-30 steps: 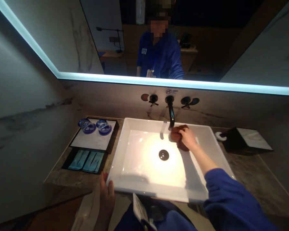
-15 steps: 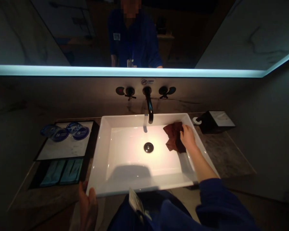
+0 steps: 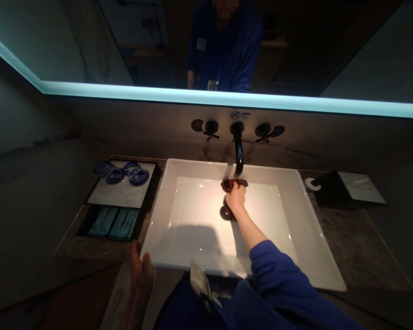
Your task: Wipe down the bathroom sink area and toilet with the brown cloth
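Half a second ago the right hand [image 3: 236, 197] pressed the dark red cloth [image 3: 234, 184] on the right inner wall of the sink [image 3: 323, 256], and the cloth was spread out there. Now the hand and the cloth are at the middle of the basin near its far wall, directly under the black spout [image 3: 238, 158]. The cloth is bunched together, and only a small part shows beyond the fingertips, on the far side of the hand. The hand is closed on the cloth and covers most of it. The wrist hides a part of the drain [image 3: 224, 213]. The left hand [image 3: 140, 270] has stayed at the near left corner of the sink, open, with the fingers loosely straight.
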A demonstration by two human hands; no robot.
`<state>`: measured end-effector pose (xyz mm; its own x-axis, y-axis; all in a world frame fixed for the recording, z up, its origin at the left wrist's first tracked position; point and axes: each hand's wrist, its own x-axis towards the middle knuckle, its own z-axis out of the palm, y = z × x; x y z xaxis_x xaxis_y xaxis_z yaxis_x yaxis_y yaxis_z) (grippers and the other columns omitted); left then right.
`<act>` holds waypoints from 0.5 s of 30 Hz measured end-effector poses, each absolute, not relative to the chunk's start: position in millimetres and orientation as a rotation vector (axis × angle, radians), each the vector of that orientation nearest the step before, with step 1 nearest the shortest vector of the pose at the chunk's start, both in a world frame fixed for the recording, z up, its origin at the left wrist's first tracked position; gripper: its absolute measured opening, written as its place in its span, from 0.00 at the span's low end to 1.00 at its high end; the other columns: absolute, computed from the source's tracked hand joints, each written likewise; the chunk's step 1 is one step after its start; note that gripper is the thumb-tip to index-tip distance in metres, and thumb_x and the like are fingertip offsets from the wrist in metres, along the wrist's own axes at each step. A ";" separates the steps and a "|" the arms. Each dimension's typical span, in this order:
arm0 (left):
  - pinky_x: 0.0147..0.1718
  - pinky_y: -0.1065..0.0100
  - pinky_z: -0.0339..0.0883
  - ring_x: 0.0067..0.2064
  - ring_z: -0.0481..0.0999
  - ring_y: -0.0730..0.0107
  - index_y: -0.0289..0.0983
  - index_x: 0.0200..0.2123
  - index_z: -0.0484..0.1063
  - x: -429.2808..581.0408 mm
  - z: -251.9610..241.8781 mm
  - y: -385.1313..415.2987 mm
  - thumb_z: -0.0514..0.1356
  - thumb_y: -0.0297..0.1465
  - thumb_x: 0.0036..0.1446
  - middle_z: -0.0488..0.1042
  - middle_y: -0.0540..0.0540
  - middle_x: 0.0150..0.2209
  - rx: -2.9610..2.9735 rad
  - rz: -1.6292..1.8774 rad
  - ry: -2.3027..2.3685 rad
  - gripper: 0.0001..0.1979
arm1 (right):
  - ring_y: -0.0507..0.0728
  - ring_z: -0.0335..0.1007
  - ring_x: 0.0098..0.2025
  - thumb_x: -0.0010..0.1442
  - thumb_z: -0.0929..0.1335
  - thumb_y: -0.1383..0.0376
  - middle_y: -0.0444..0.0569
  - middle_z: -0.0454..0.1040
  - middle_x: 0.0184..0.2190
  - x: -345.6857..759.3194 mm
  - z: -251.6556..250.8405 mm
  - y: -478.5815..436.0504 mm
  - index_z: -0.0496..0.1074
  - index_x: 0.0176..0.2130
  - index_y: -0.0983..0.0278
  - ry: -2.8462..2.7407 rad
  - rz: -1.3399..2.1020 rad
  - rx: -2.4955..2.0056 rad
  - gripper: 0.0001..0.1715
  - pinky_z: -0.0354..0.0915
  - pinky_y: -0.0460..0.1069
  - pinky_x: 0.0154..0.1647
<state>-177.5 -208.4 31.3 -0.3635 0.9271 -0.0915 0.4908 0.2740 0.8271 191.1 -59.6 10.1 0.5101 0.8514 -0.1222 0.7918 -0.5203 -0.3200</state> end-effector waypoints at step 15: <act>0.64 0.46 0.51 0.65 0.58 0.45 0.28 0.68 0.41 -168.4 38.5 -212.2 0.48 0.43 0.63 0.55 0.27 0.64 1.250 1.013 1.981 0.38 | 0.59 0.62 0.52 0.54 0.65 0.70 0.51 0.69 0.51 56.9 5.3 -114.4 0.70 0.50 0.61 -2.451 0.858 -1.168 0.23 0.62 0.54 0.54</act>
<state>-168.4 -212.2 38.5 -0.3915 0.9171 -0.0757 0.4757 0.2721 0.8365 56.9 -114.4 5.3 -0.6280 0.7782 0.0077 0.6036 0.4933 -0.6264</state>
